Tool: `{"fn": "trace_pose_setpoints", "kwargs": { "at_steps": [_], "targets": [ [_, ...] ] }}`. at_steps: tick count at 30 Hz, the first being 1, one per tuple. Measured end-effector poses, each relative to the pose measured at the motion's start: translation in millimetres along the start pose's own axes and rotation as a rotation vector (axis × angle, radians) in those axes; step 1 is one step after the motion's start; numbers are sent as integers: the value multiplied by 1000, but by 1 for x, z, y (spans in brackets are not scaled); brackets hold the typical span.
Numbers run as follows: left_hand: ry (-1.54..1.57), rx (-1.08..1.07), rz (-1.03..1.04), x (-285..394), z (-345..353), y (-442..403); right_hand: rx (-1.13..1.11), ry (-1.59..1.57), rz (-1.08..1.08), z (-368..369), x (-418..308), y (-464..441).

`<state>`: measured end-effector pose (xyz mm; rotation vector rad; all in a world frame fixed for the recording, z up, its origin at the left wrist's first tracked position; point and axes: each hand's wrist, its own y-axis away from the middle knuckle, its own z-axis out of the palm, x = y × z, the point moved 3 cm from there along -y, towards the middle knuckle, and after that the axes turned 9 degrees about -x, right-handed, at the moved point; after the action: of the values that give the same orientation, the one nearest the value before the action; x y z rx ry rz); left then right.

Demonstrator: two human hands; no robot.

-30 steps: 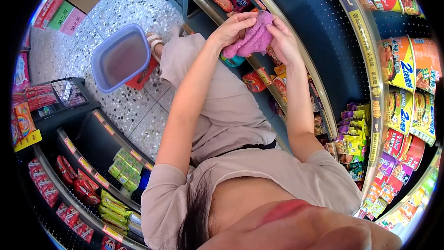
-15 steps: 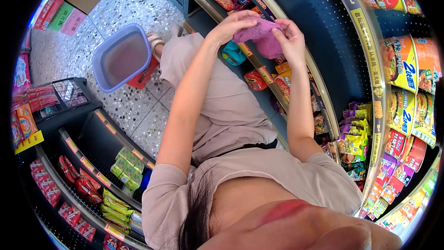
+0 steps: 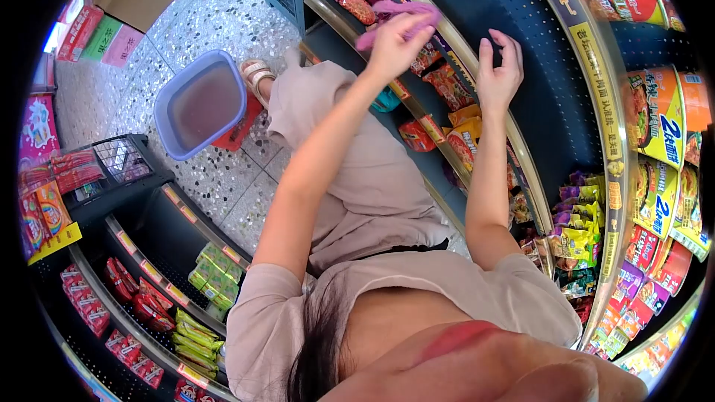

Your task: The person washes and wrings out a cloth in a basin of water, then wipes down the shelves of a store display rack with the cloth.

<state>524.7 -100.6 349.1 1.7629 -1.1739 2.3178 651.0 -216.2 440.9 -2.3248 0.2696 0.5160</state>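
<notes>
Head view: worn above your shirt, facing forward and down, wide and round with black edges
Shirt (image 3: pixel 417 275): close, toward the bottom
Left hand (image 3: pixel 396 50) and right hand (image 3: pixel 500 78): farther out, above centre
Floor (image 3: pixel 201 30): beyond, upper left
Shelves (image 3: pixel 551 89): bowed along both sides

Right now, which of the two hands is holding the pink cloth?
The left hand: it grips the bunched pink cloth, while the right hand is apart from it, open, with nothing in its grasp.
</notes>
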Motion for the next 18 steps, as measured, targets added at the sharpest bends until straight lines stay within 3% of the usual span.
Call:
{"fn": "trace_pose_setpoints", "kwargs": {
  "at_steps": [2,6,14,18],
  "targets": [
    [-310,-85,56,18,15,0,-27,21,-2,0,12,-1],
    [-599,-73,41,22,23,-3,-147,87,58,5,24,-2],
    [-814,-11,-27,22,4,-33,-395,391,-7,19,12,5],
    [-932,-22,-146,11,-15,-52,-385,374,8,21,15,6]
  ]
}}
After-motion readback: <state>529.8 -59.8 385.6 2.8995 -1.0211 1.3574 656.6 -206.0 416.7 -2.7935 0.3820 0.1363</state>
